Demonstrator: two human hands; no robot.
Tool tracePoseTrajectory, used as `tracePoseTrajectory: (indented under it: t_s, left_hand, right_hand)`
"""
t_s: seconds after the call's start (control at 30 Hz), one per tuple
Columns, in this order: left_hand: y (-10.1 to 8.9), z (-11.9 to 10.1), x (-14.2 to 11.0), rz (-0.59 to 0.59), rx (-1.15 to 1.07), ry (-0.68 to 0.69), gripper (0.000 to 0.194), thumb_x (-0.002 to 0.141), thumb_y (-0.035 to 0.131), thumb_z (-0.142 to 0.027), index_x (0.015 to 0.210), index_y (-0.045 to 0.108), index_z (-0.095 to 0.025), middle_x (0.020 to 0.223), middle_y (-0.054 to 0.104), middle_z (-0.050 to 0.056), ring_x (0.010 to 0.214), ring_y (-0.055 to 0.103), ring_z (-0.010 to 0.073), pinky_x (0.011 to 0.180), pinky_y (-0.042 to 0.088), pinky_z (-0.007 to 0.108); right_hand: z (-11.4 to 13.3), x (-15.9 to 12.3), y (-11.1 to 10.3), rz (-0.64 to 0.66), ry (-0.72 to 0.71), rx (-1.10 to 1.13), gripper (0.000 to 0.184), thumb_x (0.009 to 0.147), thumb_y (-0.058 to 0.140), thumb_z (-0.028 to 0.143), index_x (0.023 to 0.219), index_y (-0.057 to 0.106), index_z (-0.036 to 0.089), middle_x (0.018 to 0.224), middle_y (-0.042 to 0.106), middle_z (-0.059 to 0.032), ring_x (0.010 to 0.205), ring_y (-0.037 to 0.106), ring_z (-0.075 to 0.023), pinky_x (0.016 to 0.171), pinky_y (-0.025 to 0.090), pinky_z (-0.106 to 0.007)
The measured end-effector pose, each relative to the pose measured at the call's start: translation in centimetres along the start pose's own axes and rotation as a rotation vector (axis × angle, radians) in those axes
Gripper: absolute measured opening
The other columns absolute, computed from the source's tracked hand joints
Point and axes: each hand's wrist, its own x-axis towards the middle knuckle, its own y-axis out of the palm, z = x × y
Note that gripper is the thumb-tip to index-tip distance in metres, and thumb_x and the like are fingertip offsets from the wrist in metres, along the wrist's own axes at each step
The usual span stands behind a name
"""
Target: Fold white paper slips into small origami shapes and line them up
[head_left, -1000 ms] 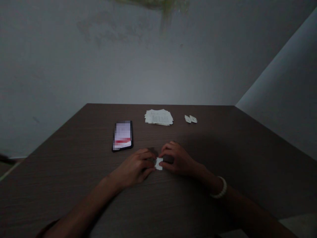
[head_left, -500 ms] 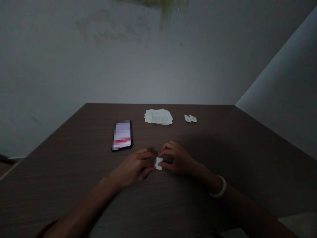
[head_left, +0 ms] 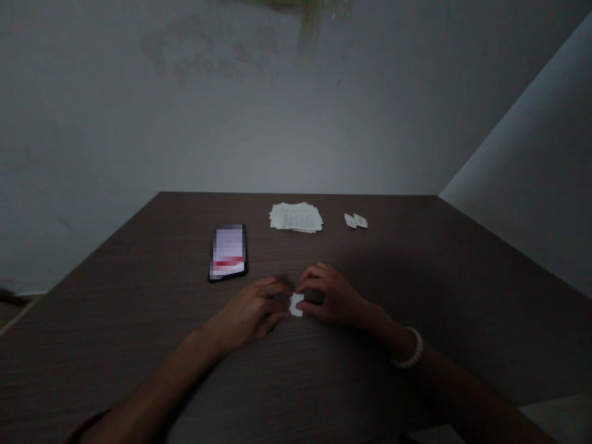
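Observation:
A small piece of white paper [head_left: 296,304] with fold lines lies on the dark wooden table [head_left: 287,388], between my two hands. My left hand [head_left: 259,308] closes on its left edge with thumb and fingertips. From the other side, my right hand [head_left: 330,296] grips the paper's right edge, thumb near the middle and index finger at the top. A pale beaded bracelet [head_left: 409,348] circles my right wrist. The paper's side edges are partly hidden under my fingertips.
A phone [head_left: 228,251] with a lit, blurred screen lies left of my hands. Farther back is a stack of printed paper sheets [head_left: 296,217], with two small folded papers [head_left: 356,221] to its right. A grey wall [head_left: 296,135] rises behind the table.
Almost nothing differs. Both hands keep the same place on the white paper, with only a very slight shift of the fingers and paper.

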Motion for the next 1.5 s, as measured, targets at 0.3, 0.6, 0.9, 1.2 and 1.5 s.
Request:
tracePoseTrajectory:
  t_s: [0.3,0.6,0.9,1.2,1.5]
  left_hand:
    - [-0.10,-0.14,0.05,0.025,0.021,-0.025,0.019,0.092,0.054,-0.022,0.087,0.072,-0.017,0.101,0.064,0.008,0.097,0.057,0.0219,0.082,0.049,0.037]
    - [-0.13,-0.20,0.06,0.006,0.032,-0.006,0.017,0.091,0.056,-0.019,0.086,0.072,-0.017,0.102,0.065,0.008,0.097,0.058,0.0222,0.082,0.049,0.036]
    - [-0.11,-0.01,0.01,0.021,0.027,-0.016,0.018,0.091,0.055,-0.021,0.091,0.073,-0.018,0.106,0.064,0.008,0.100,0.057,0.0221,0.085,0.049,0.037]
    - [-0.14,0.07,-0.04,0.047,0.025,-0.032,0.018,0.092,0.055,-0.023,0.094,0.073,-0.020,0.105,0.068,0.005,0.099,0.057,0.0215,0.086,0.047,0.038]
    - [-0.13,0.10,0.03,0.034,0.064,-0.082,0.012,0.087,0.062,-0.024,0.088,0.074,-0.022,0.107,0.068,0.003,0.103,0.056,0.0232,0.088,0.046,0.040]
  right_hand:
    - [-0.03,0.00,-0.17,0.017,0.001,0.004,0.020,0.077,0.073,0.029,0.094,0.068,0.021,0.096,0.061,-0.0055,0.090,0.053,-0.0203,0.082,0.040,-0.036]
    - [0.13,-0.02,-0.22,0.017,0.002,0.003,0.019,0.077,0.072,0.028,0.095,0.068,0.021,0.097,0.062,-0.0051,0.090,0.053,-0.0199,0.083,0.040,-0.035]
    - [-0.07,-0.05,-0.15,0.033,0.002,-0.007,0.021,0.078,0.072,0.031,0.095,0.069,0.020,0.097,0.062,-0.0058,0.090,0.052,-0.0200,0.082,0.039,-0.035]
    - [0.23,-0.29,-0.31,0.038,-0.038,-0.101,0.018,0.081,0.069,0.032,0.096,0.071,0.023,0.096,0.061,-0.0046,0.090,0.050,-0.0199,0.081,0.037,-0.034]
    - [0.38,-0.37,-0.42,0.062,0.011,-0.136,0.020,0.082,0.068,0.036,0.098,0.072,0.024,0.096,0.058,-0.0053,0.090,0.049,-0.0199,0.078,0.037,-0.033]
